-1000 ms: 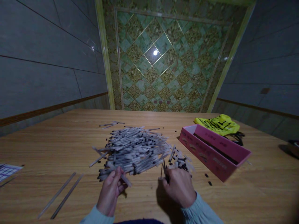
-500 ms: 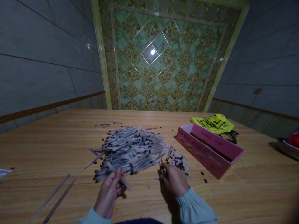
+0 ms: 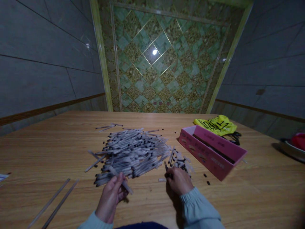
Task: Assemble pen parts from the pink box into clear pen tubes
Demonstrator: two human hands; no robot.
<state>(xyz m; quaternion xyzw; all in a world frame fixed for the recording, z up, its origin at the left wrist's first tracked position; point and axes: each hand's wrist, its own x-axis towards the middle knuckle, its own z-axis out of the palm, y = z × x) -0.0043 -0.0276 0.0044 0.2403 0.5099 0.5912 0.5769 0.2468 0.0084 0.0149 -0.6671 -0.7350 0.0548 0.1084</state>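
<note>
My left hand (image 3: 111,194) is closed, pinching a thin translucent tube (image 3: 127,187) between thumb and fingers just in front of a large pile of similar dark-tipped tubes (image 3: 135,149). To the right, my right hand (image 3: 179,180) is closed around a small dark two-pronged tool (image 3: 166,165), perhaps tweezers; most of it is hidden in the fingers. A short whitish piece (image 3: 162,180) lies beside that hand on the table. Just beyond its knuckles is a smaller heap of black and clear bits (image 3: 179,162).
A pink open box (image 3: 212,154) stands right of the piles, with a yellow bag (image 3: 218,124) behind it. Two long thin strips (image 3: 60,202) lie at the left on the wooden table (image 3: 257,197). A bowl with something red (image 3: 297,141) is at the right edge.
My right hand has shifted slightly right, and the prongs of its dark tool now tilt more to the left. My left hand keeps the tube almost in place. The view has moved a little.
</note>
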